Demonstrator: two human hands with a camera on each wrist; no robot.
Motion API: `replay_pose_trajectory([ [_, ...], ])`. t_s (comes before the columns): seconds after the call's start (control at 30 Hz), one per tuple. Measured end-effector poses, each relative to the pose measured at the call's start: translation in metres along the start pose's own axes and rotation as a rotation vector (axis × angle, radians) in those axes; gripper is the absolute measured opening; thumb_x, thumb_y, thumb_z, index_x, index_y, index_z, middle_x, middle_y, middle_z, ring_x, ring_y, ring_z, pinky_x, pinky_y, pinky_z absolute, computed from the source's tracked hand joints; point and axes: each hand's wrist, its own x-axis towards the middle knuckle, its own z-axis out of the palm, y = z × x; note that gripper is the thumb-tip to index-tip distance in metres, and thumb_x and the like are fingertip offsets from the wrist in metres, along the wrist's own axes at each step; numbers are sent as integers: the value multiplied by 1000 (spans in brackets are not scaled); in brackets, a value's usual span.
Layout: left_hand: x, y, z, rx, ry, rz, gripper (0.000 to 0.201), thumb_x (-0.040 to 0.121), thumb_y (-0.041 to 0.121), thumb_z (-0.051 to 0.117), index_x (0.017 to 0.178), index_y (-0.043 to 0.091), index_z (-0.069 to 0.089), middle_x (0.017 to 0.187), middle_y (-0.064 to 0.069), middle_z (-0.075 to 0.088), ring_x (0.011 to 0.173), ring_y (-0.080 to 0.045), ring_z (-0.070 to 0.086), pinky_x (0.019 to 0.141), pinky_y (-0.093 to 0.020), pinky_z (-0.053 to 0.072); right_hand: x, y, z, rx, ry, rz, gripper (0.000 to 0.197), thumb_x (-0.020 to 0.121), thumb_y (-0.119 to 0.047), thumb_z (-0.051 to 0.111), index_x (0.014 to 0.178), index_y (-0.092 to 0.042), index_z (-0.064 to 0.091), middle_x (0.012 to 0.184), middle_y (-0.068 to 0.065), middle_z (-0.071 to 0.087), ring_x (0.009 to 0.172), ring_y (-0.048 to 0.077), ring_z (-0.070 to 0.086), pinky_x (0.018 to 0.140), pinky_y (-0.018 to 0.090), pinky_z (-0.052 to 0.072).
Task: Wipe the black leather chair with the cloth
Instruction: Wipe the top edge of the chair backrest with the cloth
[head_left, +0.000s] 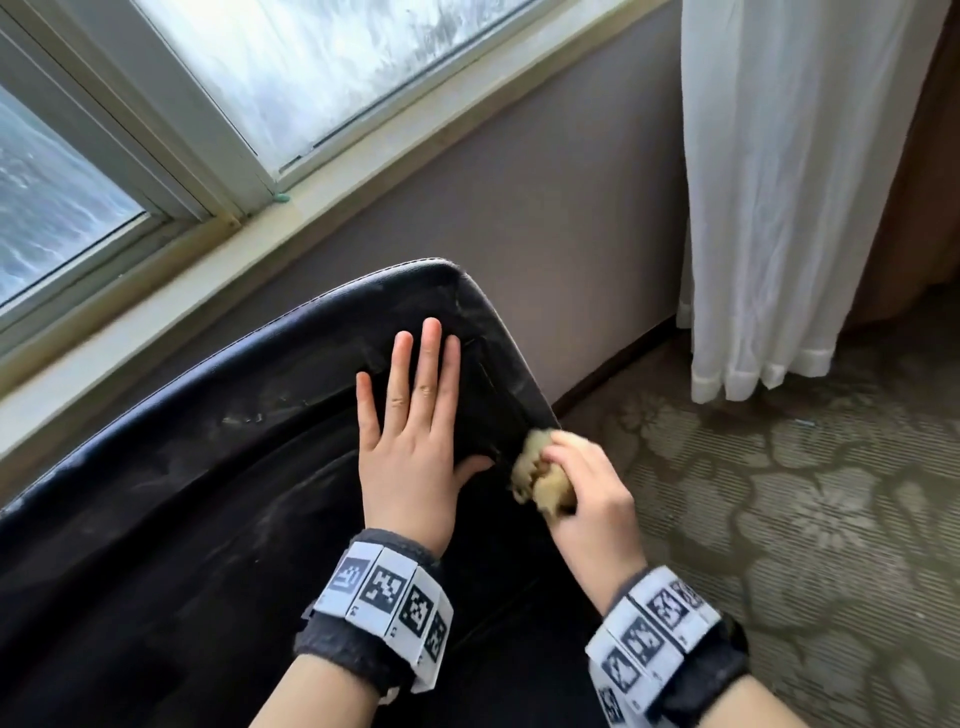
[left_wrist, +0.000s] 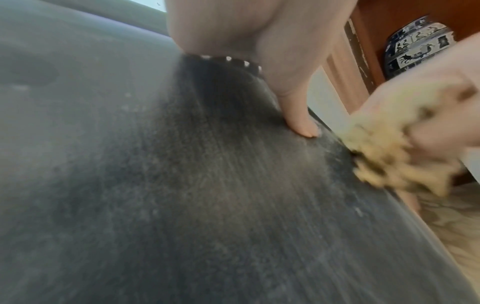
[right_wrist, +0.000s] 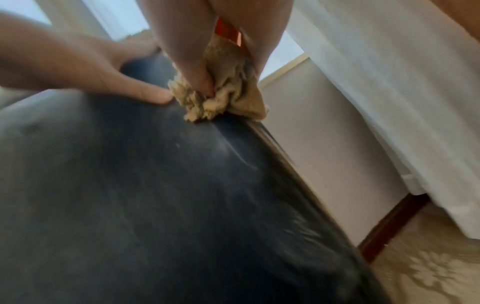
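The black leather chair (head_left: 208, 493) fills the lower left of the head view, dusty streaks across its back (left_wrist: 207, 185). My left hand (head_left: 410, 415) lies flat on the chair's top corner, fingers straight and spread, thumb (left_wrist: 298, 115) touching the leather. My right hand (head_left: 582, 493) grips a bunched tan cloth (head_left: 540, 473) and presses it on the chair's right edge, just right of the left thumb. In the right wrist view the cloth (right_wrist: 223, 96) sits crumpled between the fingers on the chair (right_wrist: 155, 205).
A window (head_left: 260, 78) and its sill (head_left: 363, 171) run behind the chair above a grey wall (head_left: 571, 234). A white curtain (head_left: 795, 182) hangs at the right over patterned carpet (head_left: 805, 519). A blue and white vase (left_wrist: 418, 45) stands on a wooden shelf.
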Motion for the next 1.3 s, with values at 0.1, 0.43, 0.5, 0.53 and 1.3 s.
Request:
replay_pose_trajectory([
  [0.1, -1, 1, 0, 18, 11, 6, 119, 60, 48, 75, 148, 19, 1, 153, 7, -21, 142, -14, -17, 114, -40, -15, 0, 8, -16, -4, -39, 53, 30, 61, 9, 65, 87, -3, 71, 94, 8, 70, 89, 17, 65, 89, 5, 39],
  [0.43, -31, 30, 22, -14, 24, -56, 113, 67, 48, 70, 147, 15, -2, 155, -4, -7, 143, -19, -12, 114, -46, -10, 2, 9, -3, 142, -11, 31, 37, 62, 7, 62, 97, -4, 67, 102, 7, 68, 98, 10, 58, 93, 7, 39],
  [0.5, -30, 35, 23, -29, 34, -75, 122, 62, 47, 75, 147, 15, -7, 154, -1, -17, 142, -20, -16, 114, -45, -14, -14, 36, -18, 129, -82, 148, 35, 63, 6, 64, 94, -9, 69, 97, 1, 70, 93, 8, 61, 87, 2, 40],
  [0.53, -31, 39, 24, -45, 42, -85, 122, 62, 45, 76, 147, 14, -6, 153, 0, -18, 142, -19, -16, 114, -44, -15, -18, 47, -28, 115, -84, 212, 34, 63, 7, 67, 92, -12, 69, 94, -2, 70, 90, 8, 63, 84, 0, 40],
  [1.3, -46, 65, 58, -152, 45, -139, 123, 64, 40, 78, 145, 19, -13, 150, 10, -28, 140, -15, -22, 113, -43, -18, -34, 85, -18, 136, -138, 242, 37, 59, 11, 52, 89, -1, 71, 104, -2, 63, 99, 16, 64, 92, 0, 37],
])
